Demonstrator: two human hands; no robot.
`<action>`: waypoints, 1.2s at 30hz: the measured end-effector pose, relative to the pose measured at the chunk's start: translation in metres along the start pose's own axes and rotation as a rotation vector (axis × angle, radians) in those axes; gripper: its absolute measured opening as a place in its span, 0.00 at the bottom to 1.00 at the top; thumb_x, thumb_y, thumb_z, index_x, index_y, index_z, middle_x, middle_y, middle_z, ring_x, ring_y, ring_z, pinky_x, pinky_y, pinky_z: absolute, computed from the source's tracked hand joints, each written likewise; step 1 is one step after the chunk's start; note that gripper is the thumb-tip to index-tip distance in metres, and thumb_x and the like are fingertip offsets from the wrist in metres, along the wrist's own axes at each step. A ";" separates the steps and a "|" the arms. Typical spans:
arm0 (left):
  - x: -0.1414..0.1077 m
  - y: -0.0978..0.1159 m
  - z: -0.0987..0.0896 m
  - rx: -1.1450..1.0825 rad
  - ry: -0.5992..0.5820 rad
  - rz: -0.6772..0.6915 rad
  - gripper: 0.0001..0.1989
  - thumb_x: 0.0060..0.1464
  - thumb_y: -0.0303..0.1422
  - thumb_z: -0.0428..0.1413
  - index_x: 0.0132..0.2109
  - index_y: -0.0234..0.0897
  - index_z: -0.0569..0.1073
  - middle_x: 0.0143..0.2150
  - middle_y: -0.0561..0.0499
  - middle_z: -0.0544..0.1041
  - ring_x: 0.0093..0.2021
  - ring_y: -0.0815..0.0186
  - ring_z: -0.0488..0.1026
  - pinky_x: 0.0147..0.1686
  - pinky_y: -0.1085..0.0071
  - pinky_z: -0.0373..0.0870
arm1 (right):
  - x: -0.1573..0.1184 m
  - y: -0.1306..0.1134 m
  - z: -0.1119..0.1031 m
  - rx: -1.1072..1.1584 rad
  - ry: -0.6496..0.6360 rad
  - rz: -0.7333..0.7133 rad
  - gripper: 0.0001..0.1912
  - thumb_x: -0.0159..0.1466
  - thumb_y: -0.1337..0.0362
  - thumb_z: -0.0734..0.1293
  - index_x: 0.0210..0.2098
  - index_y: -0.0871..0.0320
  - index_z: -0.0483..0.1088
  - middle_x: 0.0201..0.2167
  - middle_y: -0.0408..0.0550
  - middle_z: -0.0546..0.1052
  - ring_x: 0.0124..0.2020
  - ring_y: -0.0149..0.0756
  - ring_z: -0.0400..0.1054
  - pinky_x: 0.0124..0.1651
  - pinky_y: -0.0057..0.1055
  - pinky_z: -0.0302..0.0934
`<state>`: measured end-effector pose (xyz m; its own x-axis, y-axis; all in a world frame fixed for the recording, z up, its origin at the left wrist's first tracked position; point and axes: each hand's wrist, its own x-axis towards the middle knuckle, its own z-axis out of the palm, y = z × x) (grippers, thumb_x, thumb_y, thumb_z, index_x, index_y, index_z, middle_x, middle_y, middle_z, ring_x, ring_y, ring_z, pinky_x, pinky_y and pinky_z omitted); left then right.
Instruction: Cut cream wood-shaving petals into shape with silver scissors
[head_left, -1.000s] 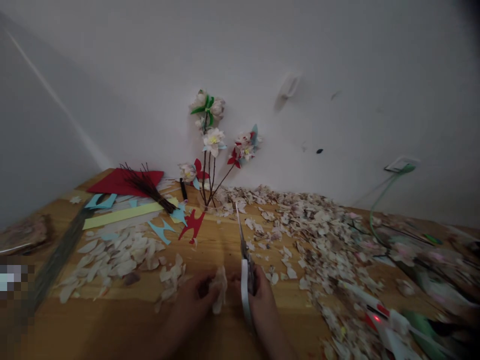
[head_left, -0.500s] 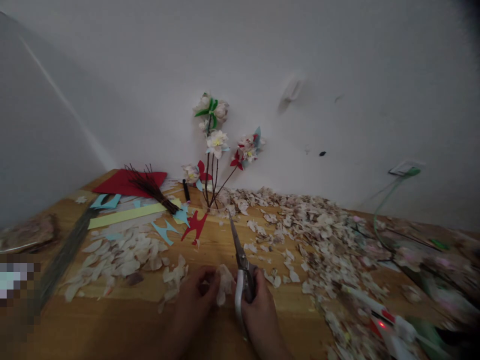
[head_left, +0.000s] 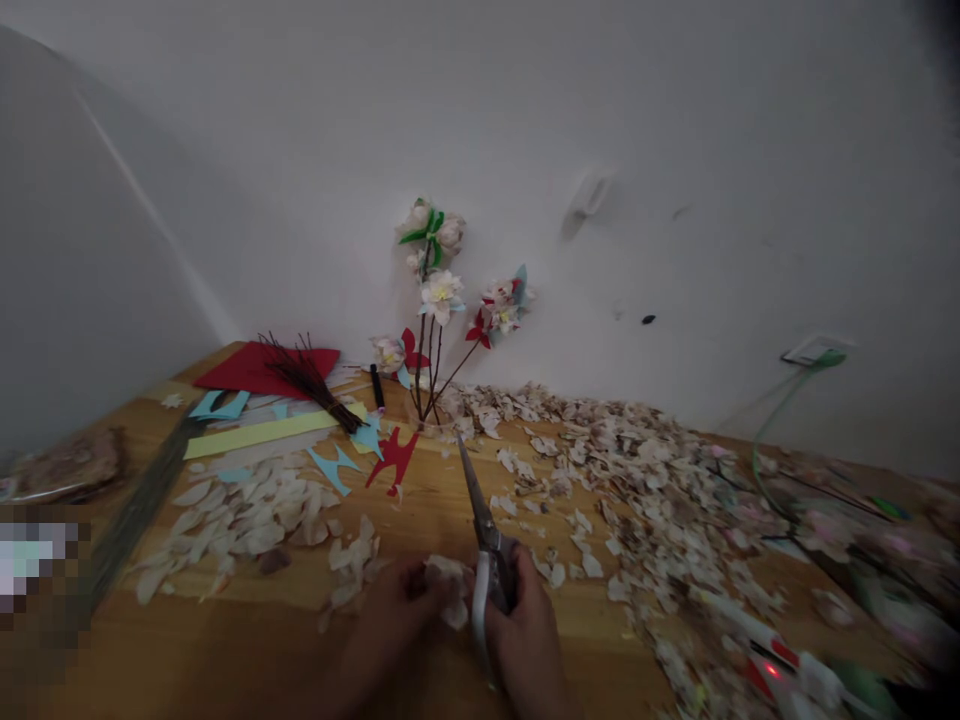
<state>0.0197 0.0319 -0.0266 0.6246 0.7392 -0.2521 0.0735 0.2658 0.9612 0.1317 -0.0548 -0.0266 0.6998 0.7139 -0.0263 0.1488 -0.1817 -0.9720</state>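
Note:
Between the thumb and fingers of my left hand (head_left: 401, 615) is a pale, thin petal (head_left: 450, 590), its lower part hanging toward my right hand. My right hand (head_left: 521, 625) is closed round the handles of a pair of scissors (head_left: 484, 530). Their blades lie together and point up and away from me, toward the flower stems. Left of my hands, several loose petals (head_left: 255, 510) lie in a heap on the wooden table (head_left: 420, 500). A smaller clump of petals (head_left: 352, 560) is close to my left wrist.
Flowers on twig stems (head_left: 441, 295) stand against the wall. Behind the petals lie a twig bundle (head_left: 315, 385), red sheet (head_left: 240, 365), yellow strip (head_left: 262, 432) and red cut-out (head_left: 394, 460). Dried petals (head_left: 645, 470) spread across the right, beside a glue gun (head_left: 776, 650) with a lit red light.
The petal in my left hand has turned and looks more crumpled, nearer my right fingers. The scissors stay in my right hand. The whole view has shifted slightly.

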 end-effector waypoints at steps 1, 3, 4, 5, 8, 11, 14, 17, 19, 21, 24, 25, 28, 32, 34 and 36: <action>0.000 -0.001 0.000 -0.014 -0.012 -0.014 0.08 0.40 0.35 0.60 0.28 0.34 0.76 0.24 0.51 0.76 0.28 0.62 0.71 0.30 0.70 0.65 | 0.001 0.000 -0.001 -0.016 0.021 -0.005 0.17 0.48 0.62 0.65 0.37 0.55 0.61 0.28 0.44 0.74 0.30 0.40 0.70 0.35 0.32 0.64; -0.001 -0.002 -0.001 -0.049 -0.045 -0.045 0.10 0.41 0.37 0.60 0.29 0.34 0.78 0.25 0.51 0.77 0.29 0.62 0.71 0.30 0.70 0.65 | 0.003 0.001 -0.002 -0.076 0.059 -0.011 0.16 0.48 0.60 0.64 0.36 0.55 0.62 0.27 0.44 0.74 0.30 0.41 0.70 0.35 0.33 0.63; -0.001 -0.003 -0.001 -0.068 -0.062 -0.061 0.11 0.41 0.37 0.60 0.30 0.35 0.78 0.26 0.51 0.77 0.29 0.62 0.71 0.30 0.70 0.66 | 0.004 0.001 -0.003 -0.112 0.079 -0.005 0.16 0.48 0.59 0.64 0.36 0.56 0.62 0.27 0.44 0.73 0.29 0.41 0.69 0.34 0.34 0.63; -0.002 -0.003 -0.001 -0.086 -0.078 -0.078 0.11 0.40 0.38 0.60 0.32 0.35 0.79 0.27 0.50 0.78 0.29 0.62 0.71 0.29 0.70 0.66 | 0.005 0.001 -0.004 -0.135 0.095 0.002 0.17 0.48 0.58 0.63 0.37 0.56 0.62 0.27 0.45 0.74 0.30 0.42 0.69 0.35 0.35 0.63; -0.002 -0.002 0.000 -0.129 -0.122 -0.119 0.13 0.39 0.37 0.61 0.33 0.35 0.79 0.29 0.49 0.79 0.28 0.62 0.71 0.29 0.69 0.67 | 0.007 0.000 -0.006 -0.135 0.134 0.016 0.20 0.47 0.57 0.64 0.39 0.57 0.63 0.29 0.47 0.74 0.31 0.44 0.70 0.36 0.37 0.63; -0.002 -0.001 0.000 -0.151 -0.141 -0.129 0.11 0.40 0.37 0.61 0.31 0.35 0.79 0.28 0.50 0.79 0.28 0.63 0.71 0.29 0.70 0.67 | 0.007 -0.002 -0.006 -0.088 0.100 0.016 0.19 0.46 0.58 0.65 0.37 0.56 0.63 0.29 0.47 0.75 0.31 0.44 0.70 0.37 0.36 0.64; -0.001 0.001 0.001 -0.155 -0.159 -0.112 0.09 0.39 0.37 0.62 0.28 0.36 0.79 0.25 0.51 0.78 0.27 0.64 0.70 0.30 0.71 0.65 | 0.006 -0.004 -0.004 -0.017 -0.004 0.045 0.18 0.46 0.59 0.66 0.35 0.56 0.62 0.30 0.48 0.76 0.32 0.44 0.71 0.36 0.36 0.64; -0.001 0.001 0.002 -0.153 -0.197 -0.094 0.07 0.37 0.36 0.64 0.24 0.36 0.78 0.21 0.53 0.76 0.25 0.66 0.69 0.29 0.72 0.64 | 0.007 -0.005 -0.001 0.017 0.004 0.063 0.19 0.43 0.61 0.65 0.36 0.57 0.63 0.30 0.49 0.76 0.32 0.45 0.71 0.36 0.36 0.63; -0.002 0.001 0.002 -0.157 -0.217 -0.082 0.08 0.38 0.37 0.64 0.23 0.37 0.78 0.19 0.54 0.75 0.24 0.66 0.69 0.31 0.72 0.64 | 0.008 -0.005 0.000 -0.003 0.047 0.069 0.20 0.42 0.61 0.64 0.36 0.58 0.63 0.29 0.48 0.75 0.30 0.44 0.69 0.36 0.37 0.62; -0.003 0.002 0.002 -0.166 -0.243 -0.071 0.09 0.38 0.38 0.64 0.25 0.37 0.79 0.20 0.54 0.76 0.25 0.65 0.70 0.33 0.71 0.65 | 0.009 -0.005 -0.001 -0.005 0.065 0.078 0.19 0.42 0.60 0.65 0.34 0.58 0.64 0.26 0.45 0.73 0.28 0.43 0.68 0.33 0.35 0.61; -0.005 0.004 0.001 -0.203 -0.274 -0.072 0.12 0.39 0.40 0.63 0.30 0.37 0.80 0.26 0.51 0.80 0.30 0.62 0.73 0.34 0.69 0.66 | 0.009 -0.006 -0.002 0.055 0.064 0.086 0.18 0.42 0.60 0.67 0.33 0.57 0.63 0.23 0.41 0.71 0.26 0.39 0.67 0.30 0.32 0.60; -0.005 0.004 0.000 -0.212 -0.255 -0.082 0.13 0.39 0.41 0.63 0.31 0.37 0.80 0.28 0.50 0.80 0.31 0.61 0.74 0.34 0.69 0.67 | 0.008 -0.006 -0.002 0.083 0.064 0.088 0.18 0.42 0.60 0.68 0.33 0.56 0.64 0.23 0.40 0.71 0.26 0.39 0.66 0.30 0.31 0.60; -0.005 0.003 -0.001 -0.200 -0.119 -0.056 0.17 0.37 0.44 0.63 0.31 0.36 0.79 0.31 0.48 0.81 0.33 0.58 0.75 0.36 0.65 0.68 | 0.007 -0.007 -0.003 0.142 0.051 0.093 0.18 0.42 0.61 0.69 0.32 0.56 0.64 0.23 0.39 0.72 0.26 0.37 0.66 0.30 0.30 0.60; -0.006 0.000 0.000 -0.144 -0.032 0.020 0.18 0.38 0.46 0.62 0.32 0.35 0.78 0.32 0.46 0.80 0.35 0.57 0.75 0.40 0.64 0.68 | 0.006 -0.003 -0.002 0.160 0.016 0.091 0.14 0.45 0.60 0.69 0.30 0.57 0.66 0.23 0.39 0.72 0.26 0.36 0.66 0.30 0.31 0.61; -0.007 0.000 0.001 -0.122 -0.028 0.023 0.19 0.39 0.46 0.62 0.34 0.35 0.77 0.33 0.46 0.80 0.35 0.58 0.74 0.39 0.65 0.68 | 0.006 0.001 0.000 0.202 -0.012 0.092 0.15 0.45 0.60 0.70 0.32 0.57 0.66 0.24 0.40 0.72 0.27 0.37 0.67 0.32 0.32 0.62; -0.009 0.001 0.002 -0.095 -0.066 0.032 0.20 0.39 0.46 0.63 0.35 0.35 0.77 0.32 0.47 0.79 0.33 0.59 0.74 0.35 0.67 0.68 | 0.006 0.005 0.002 0.246 -0.031 0.092 0.16 0.45 0.59 0.70 0.32 0.57 0.67 0.25 0.41 0.73 0.27 0.38 0.68 0.33 0.33 0.63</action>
<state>0.0158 0.0247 -0.0231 0.6758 0.7065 -0.2100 -0.0200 0.3024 0.9530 0.1356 -0.0503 -0.0325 0.6803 0.7229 -0.1210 -0.0914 -0.0802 -0.9926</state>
